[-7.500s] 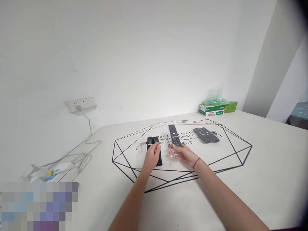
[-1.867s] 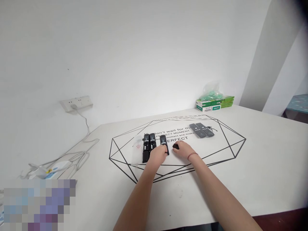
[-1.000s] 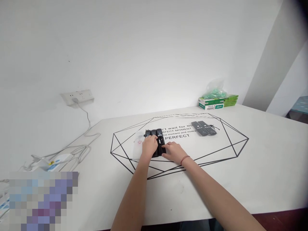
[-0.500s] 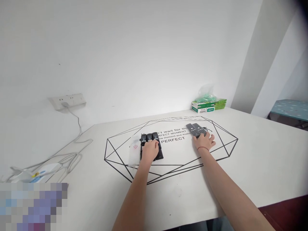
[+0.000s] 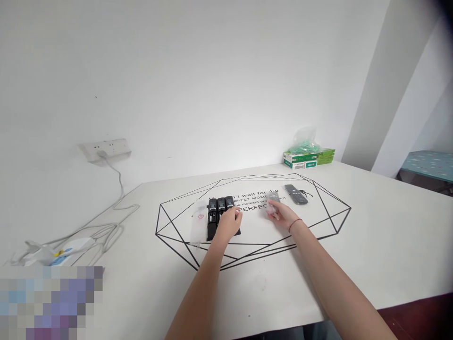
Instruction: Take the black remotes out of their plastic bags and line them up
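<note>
Three black remote controls (image 5: 212, 215) lie side by side with their backs up and their battery compartments uncovered. Over the rightmost one is my left hand (image 5: 229, 225), its fingers bent around the right edge; the hand hides part of that remote. My right hand (image 5: 284, 216) is closed on a dark remote control (image 5: 273, 195) in a clear plastic sleeve, its far end tilted up. To the right of it, another bagged remote control (image 5: 296, 194) lies with its buttons up. A clear plastic sleeve with a red mark (image 5: 199, 222) lies left of the black remotes.
The white table (image 5: 141, 293) carries a printed line pattern and lettering. Green and white boxes with a plastic bag (image 5: 307, 148) on top stand by the wall. Cables and a power strip (image 5: 72, 248) lie at left, below a wall socket (image 5: 109, 148).
My right hand has lifted one of the two bagged remotes and moved it left, leaving the other on the table. My left hand has shifted slightly right over the black remotes.
</note>
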Action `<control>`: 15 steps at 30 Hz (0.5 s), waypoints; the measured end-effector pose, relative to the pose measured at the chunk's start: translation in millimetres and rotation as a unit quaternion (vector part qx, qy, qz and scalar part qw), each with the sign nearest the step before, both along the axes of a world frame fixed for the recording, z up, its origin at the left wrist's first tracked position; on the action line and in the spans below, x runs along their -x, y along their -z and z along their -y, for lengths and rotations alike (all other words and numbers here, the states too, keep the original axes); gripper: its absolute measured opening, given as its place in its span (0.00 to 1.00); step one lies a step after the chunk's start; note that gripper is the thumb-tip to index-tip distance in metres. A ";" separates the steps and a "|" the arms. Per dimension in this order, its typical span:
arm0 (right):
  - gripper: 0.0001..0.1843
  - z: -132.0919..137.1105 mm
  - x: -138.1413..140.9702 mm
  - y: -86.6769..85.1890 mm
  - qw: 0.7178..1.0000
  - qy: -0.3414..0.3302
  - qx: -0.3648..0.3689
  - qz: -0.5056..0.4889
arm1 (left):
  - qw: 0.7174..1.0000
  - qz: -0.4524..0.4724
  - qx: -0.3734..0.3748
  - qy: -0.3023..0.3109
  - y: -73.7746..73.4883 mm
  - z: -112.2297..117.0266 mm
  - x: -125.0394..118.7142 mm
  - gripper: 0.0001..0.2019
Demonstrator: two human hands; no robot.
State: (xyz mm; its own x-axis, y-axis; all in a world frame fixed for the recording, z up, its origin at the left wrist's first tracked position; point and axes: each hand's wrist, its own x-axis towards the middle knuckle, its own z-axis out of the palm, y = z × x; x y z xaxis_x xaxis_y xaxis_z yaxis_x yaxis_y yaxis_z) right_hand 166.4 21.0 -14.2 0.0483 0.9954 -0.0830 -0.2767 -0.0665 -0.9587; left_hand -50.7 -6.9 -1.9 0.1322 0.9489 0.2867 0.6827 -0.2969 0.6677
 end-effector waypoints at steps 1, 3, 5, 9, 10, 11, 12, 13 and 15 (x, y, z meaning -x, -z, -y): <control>0.11 5.6 9.3 -4.9 0.999 -0.034 0.008 -0.015 | 0.999 0.047 0.021 0.006 -0.7 1.0 -1.9 0.18; 0.10 18.2 28.8 -14.5 0.986 -0.150 0.022 -0.075 | 0.987 0.147 0.058 0.026 -4.0 3.7 -6.1 0.20; 0.11 30.4 46.3 -21.4 0.971 -0.223 0.000 -0.083 | 0.966 0.239 0.076 0.063 -9.4 6.2 -10.1 0.21; 0.18 44.6 67.6 -23.8 0.961 -0.272 -0.032 -0.047 | 0.920 0.374 0.058 0.102 -21.7 7.2 -14.2 0.20; 0.19 45.8 70.2 -22.8 0.961 -0.270 -0.029 -0.042 | 0.911 0.398 0.046 0.096 -24.1 6.7 -14.0 0.21; 0.19 46.4 72.0 -21.7 0.962 -0.268 -0.022 -0.042 | 0.903 0.418 0.032 0.091 -26.2 6.2 -13.4 0.21; 0.19 46.7 73.3 -20.8 0.963 -0.268 -0.014 -0.042 | 0.897 0.433 0.019 0.089 -28.0 5.8 -12.6 0.22; 0.19 47.0 74.2 -20.2 0.962 -0.270 -0.004 -0.044 | 0.892 0.444 0.006 0.089 -29.6 5.7 -11.6 0.22; 0.21 48.2 75.3 -20.1 0.959 -0.279 0.010 -0.051 | 0.886 0.453 -0.012 0.095 -32.9 6.7 -9.7 0.22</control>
State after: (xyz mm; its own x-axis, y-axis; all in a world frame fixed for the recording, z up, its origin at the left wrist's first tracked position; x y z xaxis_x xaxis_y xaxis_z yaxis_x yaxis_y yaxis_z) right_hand 91.1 -27.1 5.9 -0.5000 0.8625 -0.0783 -0.2858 -0.2496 -0.9252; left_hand -41.0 -13.6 31.0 -0.0053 0.9262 0.3769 -0.1951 -0.3706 0.9081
